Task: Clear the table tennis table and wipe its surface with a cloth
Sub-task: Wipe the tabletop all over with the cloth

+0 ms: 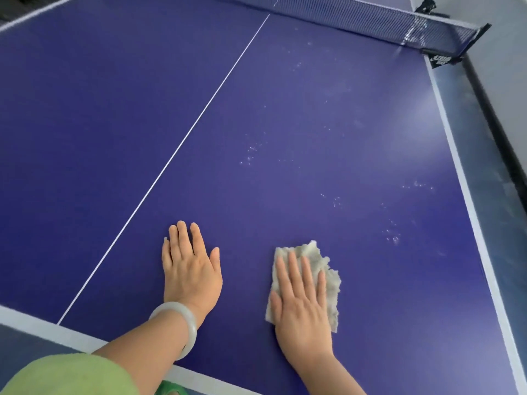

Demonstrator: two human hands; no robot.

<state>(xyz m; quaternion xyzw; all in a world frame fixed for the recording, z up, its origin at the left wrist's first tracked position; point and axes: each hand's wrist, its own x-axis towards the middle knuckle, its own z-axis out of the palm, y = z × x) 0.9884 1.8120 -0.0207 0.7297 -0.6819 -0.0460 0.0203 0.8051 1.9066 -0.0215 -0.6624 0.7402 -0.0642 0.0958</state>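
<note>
the person's right hand [302, 297] lies flat on the cloth [329, 280], fingers straight and close together, palm pressing it onto the table tennis table [85, 109]; nothing curls round the fabric, so this is a press and not a grasp, which suits wiping, since a flat palm spreads the load over the whole rag; the cloth, pale, fluffy and ragged at its margins, sits on the blue surface close to the near edge, on the right half between the centre line [182, 143] and the right edge; its far and right margins stick out past the fingers; the left hand [189, 266] rests on the surface near it, apart from the cloth, flat as well, fingers straight, thumb out, holding nothing; it likely serves as a brace while the person leans over the near edge; a pale bracelet [171, 307] circles that wrist, and a green sleeve [71, 377] shows on the person's side of the near edge; beyond the cloth, small whitish specks and smears [251, 156] are scattered over the right half toward the net [370, 21] at the far edge and toward the right edge; whether they are droplets or dust cannot be told; with the rag under the palm, the wiping step seems to be in hand, and the speckled area looks like what is left; a stroke there would call for steady downward pressure, so the rag neither bunches nor slips from under the palm
</note>
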